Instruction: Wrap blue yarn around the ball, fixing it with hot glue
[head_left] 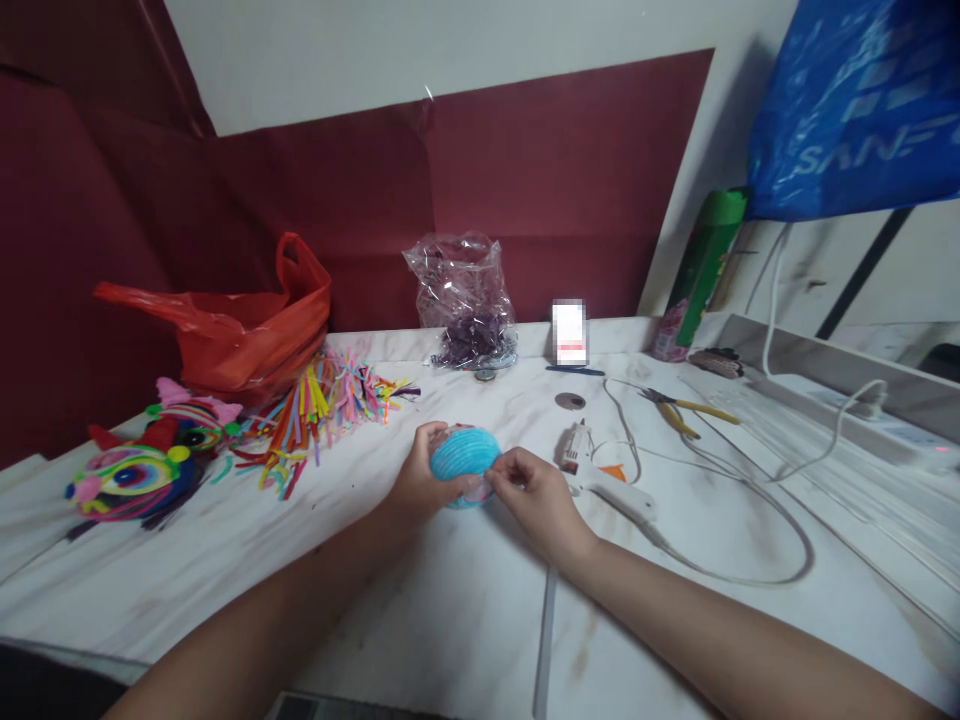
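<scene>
A round ball wrapped in blue fuzzy pipe cleaner (466, 453) is held just over the marble-patterned table. My left hand (422, 472) grips it from the left, thumb across its lower front. On the ball's right side, my right hand (534, 492) has thumb and forefinger pinched together against the surface. What lies in that pinch is too small to make out. Pinkish patches show at the ball's top and lower front. A white hot glue gun (615, 495) lies right of my right hand, its nozzle pointing away from me.
Colourful pipe-cleaner animal heads (127, 475) and loose pipe cleaners (300, 410) lie at left by a red plastic bag (251, 330). Behind stands a clear bag (465, 300) with dark purple pieces. Yellow-handled pliers (686, 408), cables and a power strip (855, 410) occupy the right.
</scene>
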